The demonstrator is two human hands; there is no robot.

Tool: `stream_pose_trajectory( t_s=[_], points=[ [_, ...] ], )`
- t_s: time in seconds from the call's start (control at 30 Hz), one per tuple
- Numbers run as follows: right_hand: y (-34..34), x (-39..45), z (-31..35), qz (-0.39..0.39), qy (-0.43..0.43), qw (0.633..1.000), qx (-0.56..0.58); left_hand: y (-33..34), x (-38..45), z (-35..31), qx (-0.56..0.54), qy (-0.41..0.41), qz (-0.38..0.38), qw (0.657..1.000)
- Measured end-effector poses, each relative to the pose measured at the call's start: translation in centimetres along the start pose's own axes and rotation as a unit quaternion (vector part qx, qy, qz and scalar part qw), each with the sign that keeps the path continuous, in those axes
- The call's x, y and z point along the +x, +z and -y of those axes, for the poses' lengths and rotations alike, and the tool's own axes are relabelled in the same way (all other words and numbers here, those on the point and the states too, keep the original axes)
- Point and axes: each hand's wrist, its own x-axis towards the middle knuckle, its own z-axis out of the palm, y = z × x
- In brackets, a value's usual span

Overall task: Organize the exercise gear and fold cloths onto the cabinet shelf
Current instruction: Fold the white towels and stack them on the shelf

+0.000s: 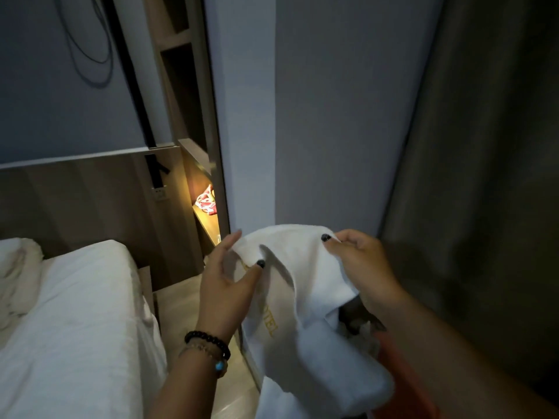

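A white towel (302,297) with gold lettering hangs between my two hands in front of a grey wall. My left hand (227,285) pinches its upper left edge between thumb and fingers. My right hand (360,264) grips the upper right edge, thumb on top. The towel's lower part drapes down over something dark and orange at the bottom right. A lit cabinet shelf (208,219) sits further back on the left, with a red and white patterned item (207,201) on it.
A bed with white sheets (69,313) fills the lower left, against a wooden headboard (90,201). Tall open shelving (178,71) rises above the lit shelf. A dark curtain (484,176) hangs on the right. A narrow strip of light floor (181,300) runs beside the bed.
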Motion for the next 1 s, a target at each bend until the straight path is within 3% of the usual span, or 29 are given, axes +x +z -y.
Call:
stream_pose_trajectory(
  t_s=[0.13, 0.23, 0.4, 0.5, 0.6, 0.7, 0.8, 0.93, 1.0],
  points=[
    [0.9, 1.3, 0.9, 0.017, 0.106, 0.991, 0.079, -0.1, -1.1, 0.4, 0.08, 0.078, 0.123, 0.986],
    [1.8, 1.5, 0.5, 0.022, 0.143, 0.987, 0.071, 0.6, -1.5, 0.3, 0.03, 0.084, 0.1, 0.991],
    [2.8, 1.1, -0.1, 0.041, 0.155, 0.986, 0.046, 1.0, -0.8, -0.1, 0.069, 0.224, 0.093, 0.968],
    [2.4, 0.6, 0.0, 0.083, 0.155, 0.982, 0.063, 1.5, -0.8, -0.3, 0.045, 0.24, 0.113, 0.963],
    [2.0, 0.1, -0.7, 0.113, 0.193, 0.973, 0.056, 2.3, -0.8, -0.9, 0.015, 0.177, 0.13, 0.976],
    [1.9, -0.3, -1.9, 0.158, 0.226, 0.952, 0.13, 3.3, -0.2, -1.2, -0.068, 0.002, 0.063, 0.996],
    [2.3, -0.9, -3.5, 0.219, 0.197, 0.946, 0.138, 3.8, 0.7, -1.0, -0.118, -0.11, 0.009, 0.987],
    [3.2, -2.0, -5.0, 0.209, 0.183, 0.954, 0.111, 3.7, 1.5, -1.6, -0.125, -0.132, -0.026, 0.983],
    [3.6, -2.4, -5.5, 0.23, 0.111, 0.963, 0.085, 3.4, 2.0, -2.2, -0.137, -0.124, -0.023, 0.982]
  ],
)
